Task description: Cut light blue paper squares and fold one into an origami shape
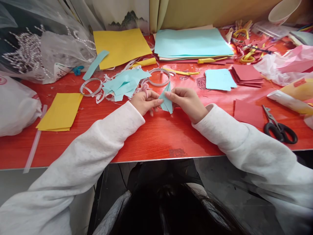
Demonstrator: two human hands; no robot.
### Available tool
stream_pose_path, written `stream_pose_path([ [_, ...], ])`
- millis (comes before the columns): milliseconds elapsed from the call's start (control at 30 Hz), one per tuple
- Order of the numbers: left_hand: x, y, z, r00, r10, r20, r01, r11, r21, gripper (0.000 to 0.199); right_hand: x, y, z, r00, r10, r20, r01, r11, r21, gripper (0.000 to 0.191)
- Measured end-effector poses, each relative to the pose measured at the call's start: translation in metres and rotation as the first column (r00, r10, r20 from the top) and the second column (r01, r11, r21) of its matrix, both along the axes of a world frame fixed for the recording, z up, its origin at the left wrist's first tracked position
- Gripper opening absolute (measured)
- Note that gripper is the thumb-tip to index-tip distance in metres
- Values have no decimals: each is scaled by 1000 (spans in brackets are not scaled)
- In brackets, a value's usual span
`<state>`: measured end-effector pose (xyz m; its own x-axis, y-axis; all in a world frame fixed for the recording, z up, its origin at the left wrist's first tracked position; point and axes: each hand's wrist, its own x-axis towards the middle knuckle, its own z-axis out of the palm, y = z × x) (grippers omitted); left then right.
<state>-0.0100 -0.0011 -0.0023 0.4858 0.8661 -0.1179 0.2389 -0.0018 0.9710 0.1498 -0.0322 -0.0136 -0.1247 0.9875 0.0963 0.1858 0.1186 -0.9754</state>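
Between my two hands, a little above the red table, is a folded piece of light blue paper (pixel 167 103) with a pointed tip at the top. My left hand (pixel 146 101) pinches its left edge between thumb and fingers; a pink ring-like band (pixel 144 87) sits on one finger. From the other side my right hand (pixel 187 100) grips the paper, thumb on its front face. The fingers behind the paper are partly hidden. Just beyond my left hand lie light blue paper scraps (pixel 126 83), with a roll of tape (pixel 159 77) close behind the folded paper.
Black-handled scissors (pixel 277 127) and red paper squares (pixel 248 113) lie right; blue squares (pixel 219 79) sit behind. Yellow paper (pixel 61 111) lies left, near a plastic bag (pixel 18 104). Large blue sheets (pixel 192 42) and a yellow sheet (pixel 122 45) are at the back. The table edge (pixel 156 160) runs in front.
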Motion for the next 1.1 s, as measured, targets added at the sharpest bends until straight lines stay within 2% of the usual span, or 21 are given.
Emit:
stream_pose_path([
  [100,-1,2,0,992,100,80,-99,995,-9,15,6,1,1,999,-20,26,16,987,158,28],
  [167,-2,3,1,980,161,120,-160,987,-16,14,14,2,3,994,-6,112,-27,956,293,27],
  [233,-3,4,2,973,183,142,-180,983,-35,13,22,3,6,977,16,212,-96,925,369,24],
  [467,-2,3,3,971,155,182,-132,982,-132,14,28,3,11,943,116,313,-221,919,326,11],
  [600,-2,1,2,975,95,199,-58,981,-185,15,26,4,8,949,113,296,-211,922,324,9],
  [900,-1,0,2,989,46,141,-30,993,-117,28,10,-1,2,979,171,109,-191,958,215,12],
  [1100,-2,0,-1,989,27,147,-18,998,-57,33,6,-2,-2,982,150,110,-176,941,289,16],
])
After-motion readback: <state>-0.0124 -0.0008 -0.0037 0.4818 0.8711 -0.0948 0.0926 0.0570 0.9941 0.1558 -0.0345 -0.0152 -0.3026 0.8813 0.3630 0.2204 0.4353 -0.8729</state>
